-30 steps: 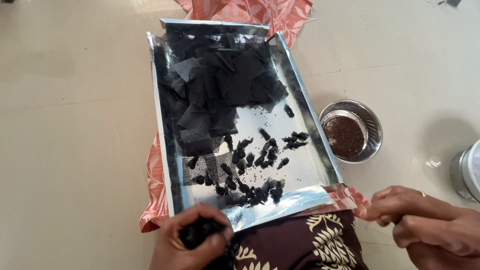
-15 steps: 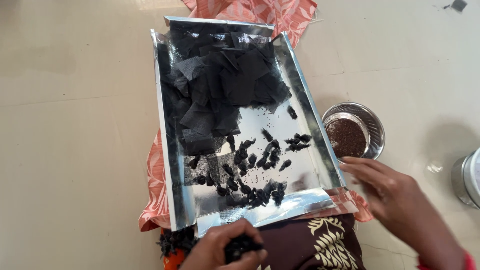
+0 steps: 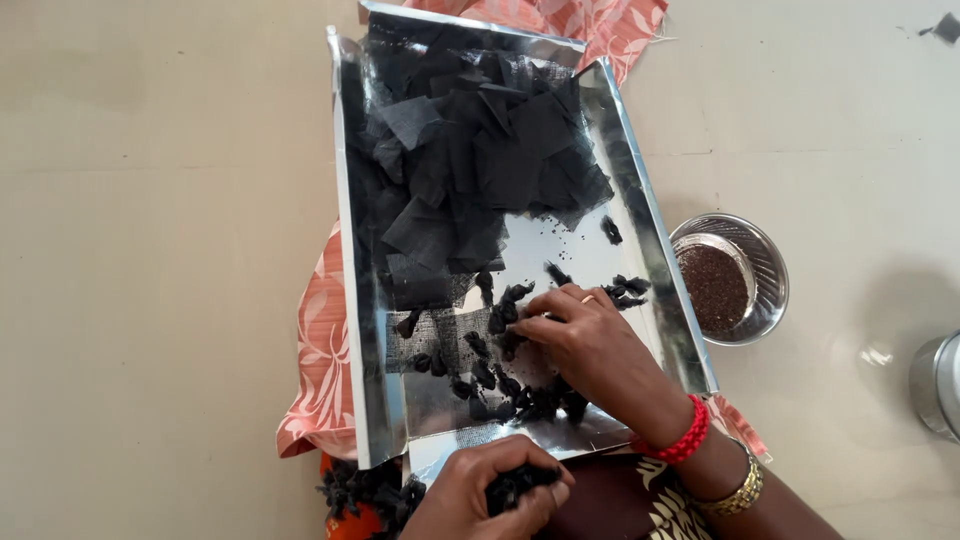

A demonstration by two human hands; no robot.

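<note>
A shiny silver tray (image 3: 352, 300) lies on the floor with a heap of black cloth squares (image 3: 470, 170) at its far end and several small black bundles (image 3: 480, 370) nearer me. My right hand (image 3: 590, 340) reaches into the tray, fingers down on the bundles near the middle; I cannot tell whether it pinches one. A red bead bracelet and a gold bangle sit on that wrist. My left hand (image 3: 490, 495) is below the tray's near edge, closed around a cluster of black bundles (image 3: 515, 485).
A small steel bowl (image 3: 765, 270) of dark brown seeds stands right of the tray. A steel container (image 3: 938, 385) shows at the right edge. An orange patterned cloth (image 3: 318, 350) lies under the tray. More black bundles (image 3: 360, 490) rest by my lap.
My right hand has moved from the floor at the right into the tray, onto the bundles. My left hand stayed near the tray's front edge, still closed on black bundles.
</note>
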